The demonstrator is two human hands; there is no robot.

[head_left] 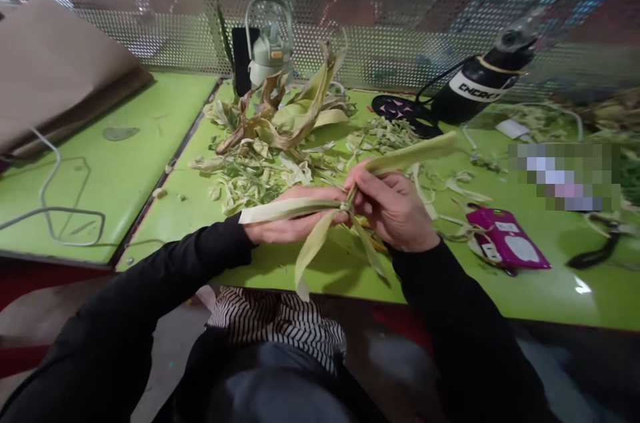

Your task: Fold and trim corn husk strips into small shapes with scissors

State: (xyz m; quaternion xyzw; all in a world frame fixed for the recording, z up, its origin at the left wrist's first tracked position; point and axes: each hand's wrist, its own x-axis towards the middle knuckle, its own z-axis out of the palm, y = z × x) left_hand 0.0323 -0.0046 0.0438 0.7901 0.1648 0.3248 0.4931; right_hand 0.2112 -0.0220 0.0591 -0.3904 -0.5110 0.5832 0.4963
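Pale leaf strips [314, 246] crossing between left hand [285, 228] and right hand [397, 210].
The left hand grasps them near the crossing [345, 206]; the right hand pinches one just beside it. Probably best: hold the crossing firmly, pull gently, avoid tearing.

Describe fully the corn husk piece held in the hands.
The corn husk piece shows four long, flat, pale yellow-green strips meeting at a junction. It looks thin and fibrous. One strip lies along the left hand, one extends past the right hand, and two hang down. Both hands grip it near the junction, above the green table; any tie is unclear.
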